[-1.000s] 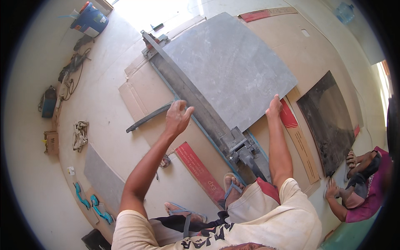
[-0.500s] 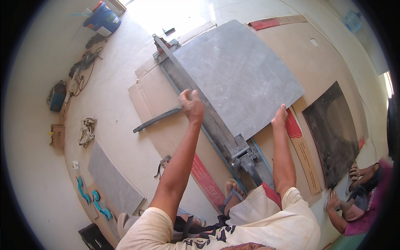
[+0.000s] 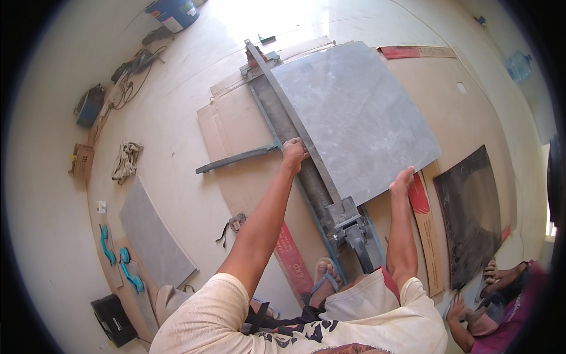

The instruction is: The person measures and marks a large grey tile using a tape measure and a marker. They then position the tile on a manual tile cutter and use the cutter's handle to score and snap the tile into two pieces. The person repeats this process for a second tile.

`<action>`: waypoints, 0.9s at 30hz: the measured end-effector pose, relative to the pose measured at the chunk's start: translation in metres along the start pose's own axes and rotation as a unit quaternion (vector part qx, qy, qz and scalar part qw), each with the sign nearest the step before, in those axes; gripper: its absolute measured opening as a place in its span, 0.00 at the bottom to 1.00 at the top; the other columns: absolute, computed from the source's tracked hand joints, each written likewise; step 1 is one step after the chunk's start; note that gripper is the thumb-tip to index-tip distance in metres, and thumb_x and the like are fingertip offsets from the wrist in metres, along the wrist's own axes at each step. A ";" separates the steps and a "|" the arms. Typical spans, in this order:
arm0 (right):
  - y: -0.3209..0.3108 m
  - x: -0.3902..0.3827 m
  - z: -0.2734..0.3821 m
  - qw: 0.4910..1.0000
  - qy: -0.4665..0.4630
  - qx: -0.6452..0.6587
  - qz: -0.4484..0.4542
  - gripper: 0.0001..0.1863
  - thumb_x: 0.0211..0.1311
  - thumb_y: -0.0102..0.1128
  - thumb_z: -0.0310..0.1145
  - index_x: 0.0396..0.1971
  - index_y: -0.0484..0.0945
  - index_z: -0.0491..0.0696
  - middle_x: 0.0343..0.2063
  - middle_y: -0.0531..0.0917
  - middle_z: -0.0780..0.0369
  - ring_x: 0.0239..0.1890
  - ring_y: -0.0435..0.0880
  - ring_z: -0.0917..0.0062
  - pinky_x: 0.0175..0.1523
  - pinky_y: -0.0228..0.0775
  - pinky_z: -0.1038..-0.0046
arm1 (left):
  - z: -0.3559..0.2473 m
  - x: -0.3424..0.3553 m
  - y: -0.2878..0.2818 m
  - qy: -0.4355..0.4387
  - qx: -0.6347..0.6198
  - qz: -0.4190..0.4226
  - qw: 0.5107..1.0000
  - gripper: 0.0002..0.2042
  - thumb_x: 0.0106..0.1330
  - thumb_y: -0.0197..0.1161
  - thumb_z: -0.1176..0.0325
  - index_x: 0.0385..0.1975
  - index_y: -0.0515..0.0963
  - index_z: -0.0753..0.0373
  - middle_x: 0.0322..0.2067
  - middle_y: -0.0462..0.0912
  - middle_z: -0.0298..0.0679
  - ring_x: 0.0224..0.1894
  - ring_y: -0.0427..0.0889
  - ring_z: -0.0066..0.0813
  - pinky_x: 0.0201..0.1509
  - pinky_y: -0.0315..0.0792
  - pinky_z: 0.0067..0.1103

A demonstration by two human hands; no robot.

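right grip (image 3: 402,180) clasps one grey slab (image 3: 359,121); left grip (image 3: 294,151), closure unclear, is at one tile cutter (image 3: 315,180).

the right hand (image 3: 402,180) is partly hidden under the tile (image 3: 359,118); the top edge cuts off the bucket (image 3: 174,16); a co-worker's shirt (image 3: 522,312) is blurred.

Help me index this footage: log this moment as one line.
left hand: at cutter rail, contact unclear; right hand: on edge of grey slab; co-worker's hands: near dark slab
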State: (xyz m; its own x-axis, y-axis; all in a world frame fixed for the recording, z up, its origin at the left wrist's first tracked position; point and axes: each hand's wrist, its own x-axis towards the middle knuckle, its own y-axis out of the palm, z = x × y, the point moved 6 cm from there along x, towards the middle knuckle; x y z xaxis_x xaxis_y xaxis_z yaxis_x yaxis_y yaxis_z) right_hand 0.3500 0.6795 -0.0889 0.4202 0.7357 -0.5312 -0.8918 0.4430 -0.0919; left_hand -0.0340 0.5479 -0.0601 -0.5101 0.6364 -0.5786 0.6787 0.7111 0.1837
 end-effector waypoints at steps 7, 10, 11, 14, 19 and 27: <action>0.002 -0.019 0.003 0.999 -0.039 -0.013 -0.018 0.34 0.74 0.34 0.48 0.60 0.67 0.31 0.64 0.68 0.46 0.61 0.74 0.56 0.64 0.70 0.60 | 0.004 0.010 -0.012 0.071 0.027 -0.010 0.997 0.05 0.64 0.61 0.76 0.31 0.81 0.69 0.25 0.83 0.38 0.26 0.82 0.27 0.31 0.77 0.24; -0.003 -0.023 0.001 0.997 -0.046 -0.043 -0.038 0.34 0.74 0.34 0.48 0.59 0.67 0.30 0.62 0.70 0.45 0.60 0.75 0.55 0.63 0.71 0.59 | 0.006 0.007 -0.019 0.088 0.086 -0.012 0.992 0.05 0.63 0.63 0.74 0.28 0.81 0.68 0.25 0.82 0.37 0.26 0.80 0.25 0.30 0.76 0.24; -0.007 -0.023 0.000 0.996 -0.048 -0.052 -0.047 0.34 0.74 0.34 0.48 0.59 0.67 0.30 0.62 0.70 0.45 0.59 0.76 0.55 0.62 0.72 0.59 | 0.007 0.005 -0.020 0.085 0.108 -0.009 0.990 0.05 0.64 0.63 0.74 0.28 0.81 0.67 0.25 0.81 0.35 0.27 0.80 0.24 0.31 0.76 0.23; -0.019 -0.011 -0.002 0.998 -0.057 0.002 -0.020 0.34 0.74 0.33 0.48 0.58 0.67 0.29 0.59 0.73 0.45 0.58 0.77 0.55 0.61 0.74 0.59 | 0.004 -0.006 -0.005 0.086 0.123 -0.004 0.989 0.06 0.64 0.65 0.72 0.26 0.80 0.66 0.24 0.79 0.34 0.26 0.78 0.23 0.31 0.76 0.23; -0.010 -0.031 -0.015 0.998 -0.057 -0.023 -0.019 0.33 0.74 0.32 0.48 0.58 0.68 0.30 0.58 0.74 0.45 0.56 0.79 0.55 0.60 0.76 0.59 | 0.007 -0.011 -0.035 0.106 0.119 -0.024 0.987 0.08 0.61 0.66 0.71 0.25 0.81 0.69 0.22 0.80 0.35 0.24 0.78 0.23 0.29 0.74 0.23; -0.018 -0.037 -0.049 0.997 -0.077 -0.009 -0.001 0.31 0.74 0.36 0.45 0.57 0.70 0.30 0.57 0.75 0.45 0.54 0.79 0.54 0.59 0.74 0.58 | 0.028 -0.020 -0.070 0.105 0.116 -0.022 0.987 0.07 0.61 0.67 0.70 0.27 0.81 0.68 0.23 0.80 0.35 0.24 0.78 0.22 0.29 0.74 0.23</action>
State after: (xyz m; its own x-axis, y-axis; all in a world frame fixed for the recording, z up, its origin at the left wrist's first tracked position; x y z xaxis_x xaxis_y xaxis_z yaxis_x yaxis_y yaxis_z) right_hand 0.3427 0.6193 -0.1092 0.4411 0.8057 -0.3953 -0.8934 0.4358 -0.1087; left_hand -0.0564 0.4768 -0.0835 -0.6227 0.6722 -0.4004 0.7445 0.6665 -0.0388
